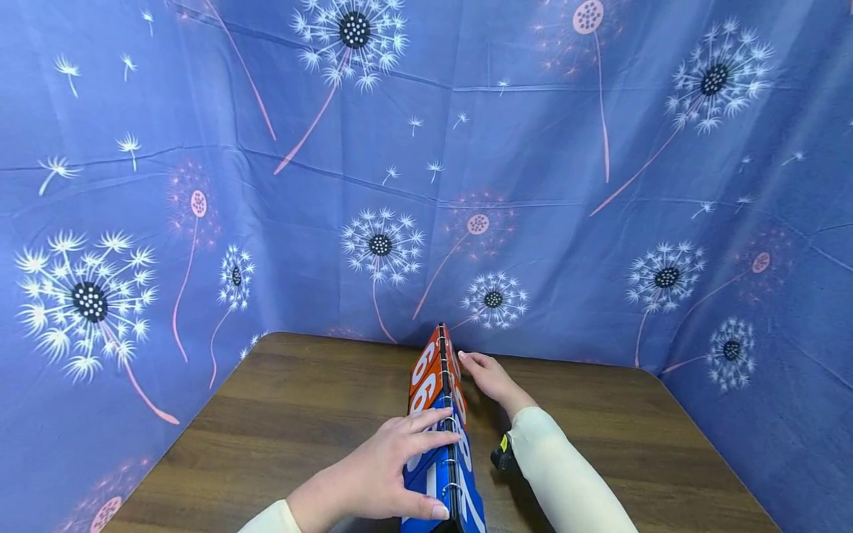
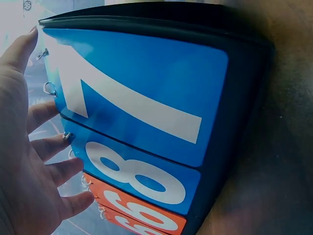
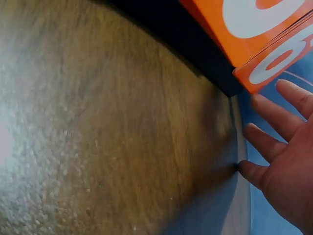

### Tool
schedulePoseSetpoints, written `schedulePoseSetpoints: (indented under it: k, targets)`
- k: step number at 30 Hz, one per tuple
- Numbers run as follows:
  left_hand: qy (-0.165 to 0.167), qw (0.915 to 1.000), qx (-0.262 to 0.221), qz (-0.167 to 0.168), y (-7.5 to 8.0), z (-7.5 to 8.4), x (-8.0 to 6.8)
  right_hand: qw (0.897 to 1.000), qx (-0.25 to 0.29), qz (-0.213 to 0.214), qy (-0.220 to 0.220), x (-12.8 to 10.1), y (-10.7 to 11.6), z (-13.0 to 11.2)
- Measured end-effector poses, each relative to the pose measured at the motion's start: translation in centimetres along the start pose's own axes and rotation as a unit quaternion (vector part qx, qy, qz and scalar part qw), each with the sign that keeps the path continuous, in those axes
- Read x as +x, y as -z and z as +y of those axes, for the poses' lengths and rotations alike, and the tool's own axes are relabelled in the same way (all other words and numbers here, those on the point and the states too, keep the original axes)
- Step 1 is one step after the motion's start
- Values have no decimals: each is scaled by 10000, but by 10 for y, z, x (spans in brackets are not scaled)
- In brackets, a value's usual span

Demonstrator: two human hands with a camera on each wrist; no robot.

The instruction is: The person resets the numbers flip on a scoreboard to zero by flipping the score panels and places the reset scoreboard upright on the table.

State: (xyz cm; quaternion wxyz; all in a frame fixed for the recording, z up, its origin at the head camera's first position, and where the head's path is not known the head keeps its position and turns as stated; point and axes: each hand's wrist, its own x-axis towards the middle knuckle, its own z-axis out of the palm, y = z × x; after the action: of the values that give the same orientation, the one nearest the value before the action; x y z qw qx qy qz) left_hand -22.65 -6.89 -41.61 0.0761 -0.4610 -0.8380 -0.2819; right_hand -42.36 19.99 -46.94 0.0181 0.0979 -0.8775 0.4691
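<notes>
A tabletop flip scoreboard [image 1: 426, 374] stands tent-like on the table, its ringed spine on top pointing away from me. Its cards carry white digits, blue at the near end and orange at the far end. My left hand [image 1: 376, 463] lies across the near part of the spine, fingers extended over the rings and thumb by the near end. In the left wrist view, its fingertips reach the rings above a blue card [image 2: 156, 63] with a 7. Beside the far right end is my right hand [image 1: 493, 381], fingers spread near an orange card [image 3: 274, 61]; contact is unclear.
The brown wooden table [image 1: 300, 400] extends on both sides of the scoreboard. Behind it hangs a blue cloth [image 1: 300, 244] with dandelion prints, also along both sides. A black strapped device [image 1: 501, 453] sits at my right wrist.
</notes>
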Motion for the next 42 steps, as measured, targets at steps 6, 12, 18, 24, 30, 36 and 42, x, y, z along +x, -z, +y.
schedulePoseSetpoints:
  k: [6,12,18,24,30,36,42]
  targets:
    - [-67,9998,159,71,-2,2,2,9997,24,-224,-23,4,-2,1]
    - [-183,9990,363,201,-3,3,4,10000,-15,-79,-8,5,-1,2]
    - [-199,9984,475,234,-4,3,4,9995,-306,50,-58,4,6,6]
    - [-189,9977,598,275,-5,3,2,9979,62,477,-424,8,15,12]
    - [-101,9984,510,225,-5,4,2,9928,639,750,-686,9,20,12]
    - [-37,9986,487,198,-5,4,2,9914,687,852,-714,10,17,15]
    - [53,9990,420,147,-5,4,1,9886,805,1032,-750,12,15,17]
